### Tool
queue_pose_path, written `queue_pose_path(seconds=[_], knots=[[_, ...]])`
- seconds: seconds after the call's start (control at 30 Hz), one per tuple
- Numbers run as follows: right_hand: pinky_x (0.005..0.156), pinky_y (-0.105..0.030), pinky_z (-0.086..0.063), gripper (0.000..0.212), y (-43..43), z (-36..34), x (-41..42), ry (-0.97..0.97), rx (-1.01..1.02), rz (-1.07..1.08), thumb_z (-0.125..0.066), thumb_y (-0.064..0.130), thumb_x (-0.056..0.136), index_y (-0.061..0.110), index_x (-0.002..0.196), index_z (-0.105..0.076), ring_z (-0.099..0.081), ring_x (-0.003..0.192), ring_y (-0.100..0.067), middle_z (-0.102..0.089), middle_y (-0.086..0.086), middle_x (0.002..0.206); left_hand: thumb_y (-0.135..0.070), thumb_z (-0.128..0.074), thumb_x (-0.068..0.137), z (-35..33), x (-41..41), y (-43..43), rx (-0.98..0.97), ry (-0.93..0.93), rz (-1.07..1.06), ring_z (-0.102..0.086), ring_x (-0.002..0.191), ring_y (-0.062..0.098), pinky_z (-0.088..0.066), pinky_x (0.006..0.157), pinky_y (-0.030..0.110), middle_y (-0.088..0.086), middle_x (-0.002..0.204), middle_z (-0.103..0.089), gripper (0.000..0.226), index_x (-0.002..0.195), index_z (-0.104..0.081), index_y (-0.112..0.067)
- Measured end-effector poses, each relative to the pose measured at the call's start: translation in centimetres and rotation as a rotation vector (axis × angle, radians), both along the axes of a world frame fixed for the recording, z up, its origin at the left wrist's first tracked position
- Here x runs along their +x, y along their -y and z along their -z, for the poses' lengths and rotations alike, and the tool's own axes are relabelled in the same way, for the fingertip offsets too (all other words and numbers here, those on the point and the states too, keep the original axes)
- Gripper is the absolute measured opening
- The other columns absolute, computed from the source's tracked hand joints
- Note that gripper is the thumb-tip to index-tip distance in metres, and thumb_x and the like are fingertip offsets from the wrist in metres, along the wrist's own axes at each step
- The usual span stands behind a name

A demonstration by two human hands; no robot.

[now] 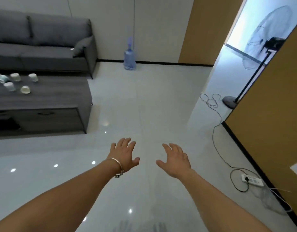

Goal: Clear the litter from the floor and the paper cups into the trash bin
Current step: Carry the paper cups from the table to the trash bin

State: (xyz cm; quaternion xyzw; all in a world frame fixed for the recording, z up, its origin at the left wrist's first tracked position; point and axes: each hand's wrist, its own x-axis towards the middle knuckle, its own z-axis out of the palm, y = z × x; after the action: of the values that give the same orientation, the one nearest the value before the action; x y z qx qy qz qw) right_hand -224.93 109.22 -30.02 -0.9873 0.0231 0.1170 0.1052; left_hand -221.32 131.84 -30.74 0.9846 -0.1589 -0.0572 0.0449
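Several white paper cups [15, 82] lie and stand on the dark grey coffee table [60, 96] at the left; one cup [25, 89] lies tipped on its side. My left hand [125, 152], with a bracelet on the wrist, is stretched out over the glossy floor with fingers spread and holds nothing. My right hand [175, 159] is beside it, also spread and holding nothing. Both hands hover well to the right of the table. No trash bin and no litter on the floor are in view.
A grey sofa [44, 47] stands behind the table. A blue water jug [129, 59] stands against the far wall. At the right, a standing fan [261, 52], a trailing black cable [214, 131] and a white power strip [252, 180] lie near the brown wall.
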Motion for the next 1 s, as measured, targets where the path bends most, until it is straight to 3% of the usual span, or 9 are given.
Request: queue_pose_path(seconds=[0.2,0.7,1.0], knots=[[0.117,-0.044,-0.02,0.082,-14.5,0.0,8.9,-0.012,-0.003,-0.234,-0.045,0.065,0.089,0.029,0.155,-0.013,-0.006,0.149,-0.022,-0.013,-0.003,0.162,-0.063,-0.039,0.085,-1.1,5.2,-16.1,0.001,0.024,-0.264,-0.013,0.143,0.022,-0.018,0.113,0.047,0.0,0.156,-0.017,0.072,0.146,-0.023,-0.027],[0.116,-0.045,-0.023,0.081,-43.3,0.0,34.0,0.04,0.033,-0.742,-0.046,0.064,0.089,0.028,0.154,-0.016,-0.013,0.147,-0.025,-0.017,-0.004,0.161,-0.061,-0.037,0.086,-0.9,18.0,-40.4,0.038,-0.005,-0.739,-0.01,0.144,0.02,-0.018,0.114,0.046,-0.002,0.157,-0.013,0.071,0.147,-0.021,-0.027],[0.116,-0.048,-0.02,0.081,-61.3,1.4,42.8,-0.012,-0.027,-0.922,-0.047,0.064,0.089,0.029,0.154,-0.014,-0.009,0.148,-0.024,-0.013,-0.003,0.161,-0.062,-0.037,0.086,2.2,22.2,-55.6,-0.011,-0.068,-0.924,-0.007,0.145,0.019,-0.016,0.114,0.046,-0.002,0.157,-0.012,0.072,0.147,-0.019,-0.027]])
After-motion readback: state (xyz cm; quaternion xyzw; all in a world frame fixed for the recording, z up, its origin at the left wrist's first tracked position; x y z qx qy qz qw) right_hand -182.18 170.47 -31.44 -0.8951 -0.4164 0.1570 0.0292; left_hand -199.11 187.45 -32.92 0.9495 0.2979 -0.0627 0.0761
